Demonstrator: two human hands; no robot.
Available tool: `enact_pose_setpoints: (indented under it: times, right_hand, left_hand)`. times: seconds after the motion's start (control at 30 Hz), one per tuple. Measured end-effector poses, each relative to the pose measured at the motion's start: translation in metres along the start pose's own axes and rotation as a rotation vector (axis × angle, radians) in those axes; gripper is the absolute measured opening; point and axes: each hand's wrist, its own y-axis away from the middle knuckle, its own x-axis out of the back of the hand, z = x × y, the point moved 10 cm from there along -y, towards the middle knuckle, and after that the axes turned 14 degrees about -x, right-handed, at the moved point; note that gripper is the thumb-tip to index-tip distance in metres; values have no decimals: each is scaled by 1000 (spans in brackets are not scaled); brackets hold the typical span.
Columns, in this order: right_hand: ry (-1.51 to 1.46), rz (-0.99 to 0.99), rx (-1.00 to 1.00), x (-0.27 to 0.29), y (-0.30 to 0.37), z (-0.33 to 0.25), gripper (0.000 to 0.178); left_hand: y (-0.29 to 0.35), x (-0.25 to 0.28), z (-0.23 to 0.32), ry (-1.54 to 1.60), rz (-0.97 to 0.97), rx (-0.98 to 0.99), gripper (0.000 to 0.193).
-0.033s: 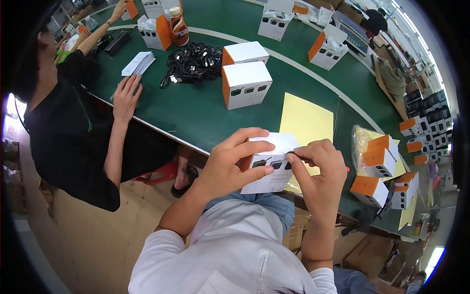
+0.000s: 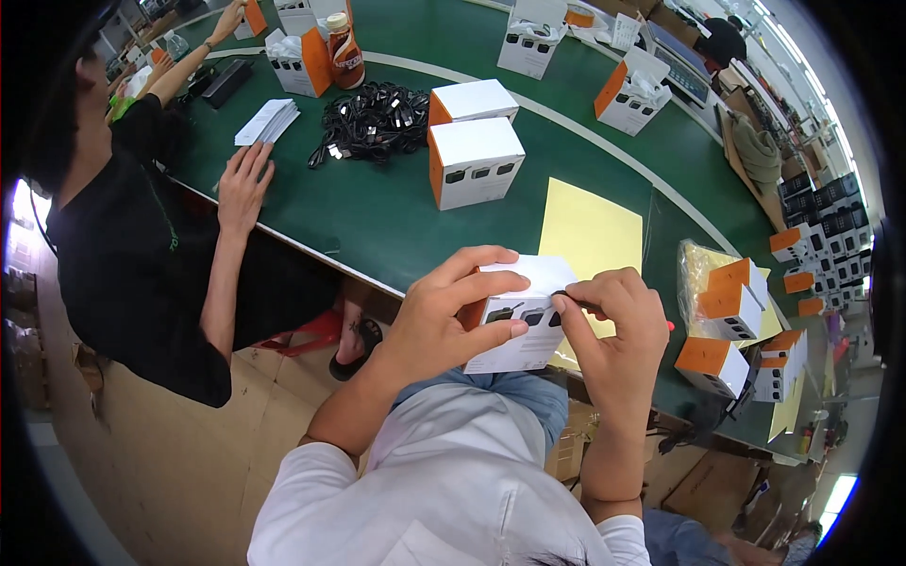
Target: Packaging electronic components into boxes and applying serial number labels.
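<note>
My left hand (image 2: pixel 464 307) is wrapped round a white and orange carton (image 2: pixel 514 357), fingers over its top and thumb against the printed front. The carton is closed on top and is held in front of my body at the table's edge. At its upper right edge, my right hand (image 2: pixel 618 316) pinches a slim dark thing (image 2: pixel 593 308) between thumb and fingers. Its tip meets the carton's edge, and a red end (image 2: pixel 670 326) seems to stick out past the hand; most of it is hidden. Beyond the carton lies a yellow sheet (image 2: pixel 595 222).
Two closed cartons (image 2: pixel 479 170) stand ahead, beside a heap of black cables (image 2: pixel 376 123). More cartons (image 2: pixel 715 368) sit at the right. Open cartons (image 2: pixel 628 108) and a brown bottle (image 2: pixel 345 57) stand farther back. At left, a co-worker's hand (image 2: pixel 245 184) touches white papers (image 2: pixel 267 123).
</note>
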Motion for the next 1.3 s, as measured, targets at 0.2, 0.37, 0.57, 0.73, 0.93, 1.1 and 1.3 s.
enact_pose_setpoints:
  times: [0.2,0.37,0.57,0.73,0.93,1.1,1.3]
  right_hand:
    - [232,33,133,0,11,-19,16]
    - [328,75,60,10,1,-8,18]
    - [-192,-18,93,2,27,-8,22]
    - [-161,-96,21,-10,19,8,23]
    - [-171,-124,28,-4,15,14,24]
    - [-10,-111,150,-12,16,-5,17]
    - [21,-105,-243,5,-2,91,30]
  left_hand:
    - [9,0,7,-3,-12,35,38]
    - [13,-1,15,-26,-31,-24,39]
    - [17,-5,9,46,-20,54,40]
    - [16,-4,12,62,-14,-14,39]
    - [17,-9,11,52,-28,-26,39]
    - [15,-14,4,45,-50,52,40]
    - [18,35,3,-188,105,-164,45]
